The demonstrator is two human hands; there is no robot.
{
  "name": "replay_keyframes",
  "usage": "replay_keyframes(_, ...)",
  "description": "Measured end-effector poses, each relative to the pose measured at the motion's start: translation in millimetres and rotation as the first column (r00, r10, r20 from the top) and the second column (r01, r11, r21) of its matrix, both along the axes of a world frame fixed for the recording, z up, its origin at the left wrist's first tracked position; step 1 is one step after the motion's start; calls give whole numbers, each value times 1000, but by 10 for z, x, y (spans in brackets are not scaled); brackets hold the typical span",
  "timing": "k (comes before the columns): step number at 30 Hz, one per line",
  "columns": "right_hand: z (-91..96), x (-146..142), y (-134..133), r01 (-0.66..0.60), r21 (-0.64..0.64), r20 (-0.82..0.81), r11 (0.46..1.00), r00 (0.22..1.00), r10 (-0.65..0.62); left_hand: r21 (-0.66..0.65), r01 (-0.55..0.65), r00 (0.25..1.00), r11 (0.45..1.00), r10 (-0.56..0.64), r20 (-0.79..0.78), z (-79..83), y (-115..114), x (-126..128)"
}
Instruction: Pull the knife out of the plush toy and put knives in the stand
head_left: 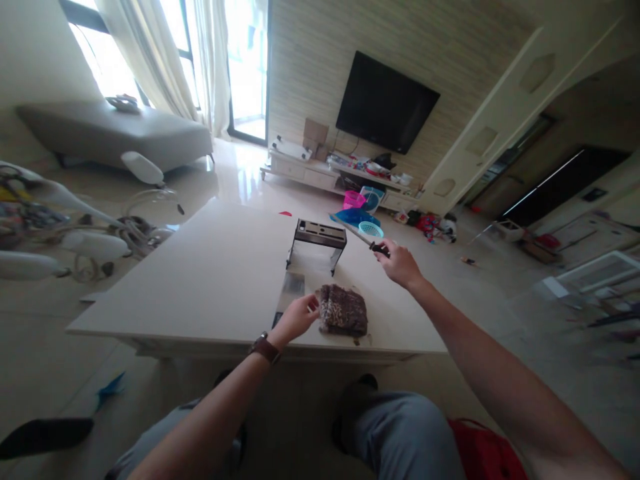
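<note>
My right hand (399, 261) is closed round the black handle of a long, thin-bladed knife (361, 237), whose blade points up and to the left above the table. My left hand (296, 319), fingers bent, grips the left edge of a folded brown leopard-print cloth (344, 311) near the table's front edge. Partly behind that hand lies a flat, wide-bladed cleaver (293, 287) with a dark handle. Beyond the cloth stands a black knife rack (321, 232) with slots in its top and clear sides.
The white table (210, 267) fills the middle. Past its far edge are a teal basket (371, 229), a blue item and a pink basket (354, 199). An exercise machine (95, 247) stands at left. A red bag (483, 450) lies by my right leg.
</note>
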State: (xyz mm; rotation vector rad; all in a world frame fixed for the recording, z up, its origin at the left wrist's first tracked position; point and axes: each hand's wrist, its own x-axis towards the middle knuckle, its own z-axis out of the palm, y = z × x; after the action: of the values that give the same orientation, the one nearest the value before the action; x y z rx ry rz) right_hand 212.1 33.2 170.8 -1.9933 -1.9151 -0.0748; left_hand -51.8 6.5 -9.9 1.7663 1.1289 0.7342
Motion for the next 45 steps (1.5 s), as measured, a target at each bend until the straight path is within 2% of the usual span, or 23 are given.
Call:
replay_keyframes(2, 256, -79, 189, 14, -93, 255, 996, 967, 10, -16, -43, 997, 999, 42, -71, -4, 26, -121)
replay_keyframes(4, 449, -179, 346, 30, -161, 410, 986, 911, 40, -24, -64, 992, 998, 61, -111, 20, 22, -214)
replay_keyframes(9, 687, -347, 581, 51, -241, 581, 969, 808, 102, -21, -77, 985, 997, 73, -158, 77, -1, -328)
replay_keyframes(16, 762, -462, 676, 40, -274, 604, 961, 785, 139, -4, -69, 987, 998, 68, -144, 173, -11, -352)
replay_keyframes(23, 966, -615, 788, 23, -253, 637, 967, 757, 149, -12, -63, 982, 998, 60, -177, 280, -59, -355)
replay_keyframes(27, 1090, -798, 1028, -6, -174, 564, 985, 819, 104, -9, -55, 981, 998, 52, -186, 302, -72, -334)
replay_keyframes(30, 1203, -940, 1293, -59, -141, 451, 988, 885, 117, -9, -57, 983, 998, 55, -175, 336, -80, -332)
replay_keyframes(33, 1264, -1051, 1557, -32, -67, 308, 997, 950, 51, -17, -65, 985, 998, 61, -158, 377, -80, -351)
replay_keyframes(35, 1212, -1108, 1708, -4, 19, 240, 1000, 971, 0, -26, -69, 988, 997, 65, -141, 400, -77, -365)
replay_keyframes(37, 1061, -1149, 1835, 35, 82, 177, 996, 983, -49, -29, -73, 990, 997, 69, -123, 413, -74, -372)
replay_keyframes(40, 691, -1179, 1989, 147, 101, 1, 984, 989, -148, -30, -76, 993, 997, 73, -96, 415, -73, -364)
replay_keyframes(45, 67, -1168, 2140, 161, 38, -41, 986, 986, -159, -30, -65, 994, 997, 62, -85, 386, -66, -324)
